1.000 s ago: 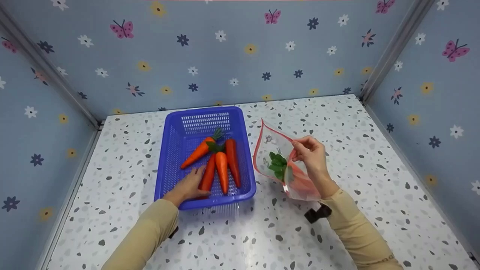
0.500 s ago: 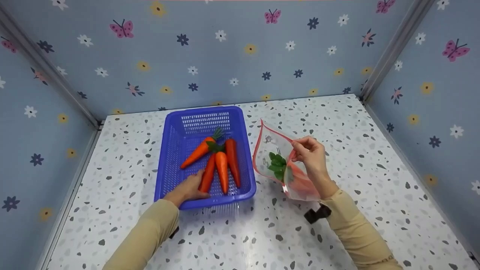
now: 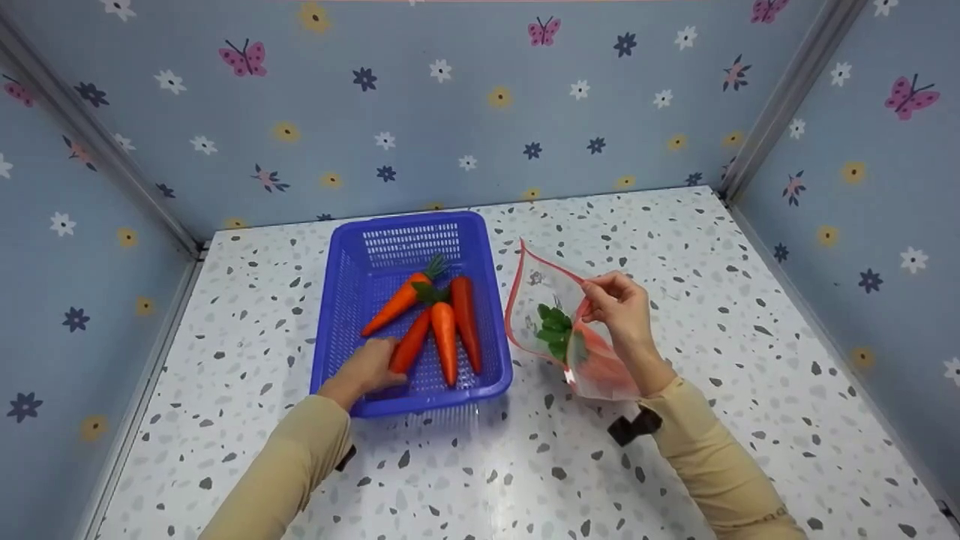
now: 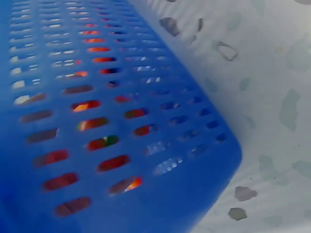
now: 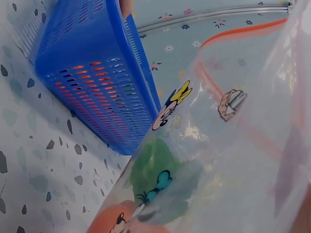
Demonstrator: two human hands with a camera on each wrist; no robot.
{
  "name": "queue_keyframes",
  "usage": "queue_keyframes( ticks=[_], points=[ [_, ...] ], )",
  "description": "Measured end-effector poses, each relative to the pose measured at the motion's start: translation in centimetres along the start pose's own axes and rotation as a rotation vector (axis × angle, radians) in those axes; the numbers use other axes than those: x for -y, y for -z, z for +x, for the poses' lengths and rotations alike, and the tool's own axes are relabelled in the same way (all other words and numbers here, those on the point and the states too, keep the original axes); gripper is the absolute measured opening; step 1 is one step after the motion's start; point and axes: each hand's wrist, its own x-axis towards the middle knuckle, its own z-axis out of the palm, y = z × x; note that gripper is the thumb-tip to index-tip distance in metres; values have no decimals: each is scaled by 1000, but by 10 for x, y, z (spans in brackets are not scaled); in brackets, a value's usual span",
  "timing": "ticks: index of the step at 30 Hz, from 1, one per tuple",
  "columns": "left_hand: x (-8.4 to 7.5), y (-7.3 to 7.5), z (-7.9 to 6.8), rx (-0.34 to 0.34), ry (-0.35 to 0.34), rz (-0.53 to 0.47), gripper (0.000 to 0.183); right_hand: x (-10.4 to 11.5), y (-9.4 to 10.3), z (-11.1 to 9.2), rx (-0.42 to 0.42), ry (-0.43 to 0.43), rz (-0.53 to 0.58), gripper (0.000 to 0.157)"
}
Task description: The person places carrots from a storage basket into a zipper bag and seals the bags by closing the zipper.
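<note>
In the head view, my left hand (image 3: 365,369) reaches over the near left corner of a blue plastic basket (image 3: 431,405). It grips the lower end of a dark orange-red carrot (image 3: 412,342), thumb on the near side and fingers bent over the far side. Beside it lie an orange carrot (image 3: 445,346), a darker carrot (image 3: 466,322) and a slanted orange carrot (image 3: 395,305). My right hand (image 3: 621,304) pinches the red-edged mouth of a clear zip bag (image 3: 611,382), which gapes toward the basket. Inside the bag, green leaves (image 3: 555,328) top an orange carrot (image 5: 114,219).
The basket and bag rest on a white speckled table (image 3: 540,465). Flowered blue panels (image 3: 480,97) stand at the back and both sides. The basket's slotted wall (image 4: 97,145) fills much of the left wrist view.
My left hand has shifted a little left and away, swinging the lower end of the gripped carrot leftward from the others. The right hand and bag have stayed nearly still.
</note>
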Motion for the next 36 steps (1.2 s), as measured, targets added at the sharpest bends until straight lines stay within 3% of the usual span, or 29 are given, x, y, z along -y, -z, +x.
queue_keyframes(
  ticks=[13,19,27,36],
  points=[
    [-18,18,-12,-70,94,-8,31,-1,0,1,0,-6,-8,5],
    [-31,25,-14,-129,67,-69,33,-1,1,-1,23,24,18,4],
    [-52,28,-17,-241,-5,-132,49,-1,2,0,-8,4,-5,4],
    [-76,28,-31,-381,-64,-165,55,-1,1,1,-14,-12,-2,6]
  ],
)
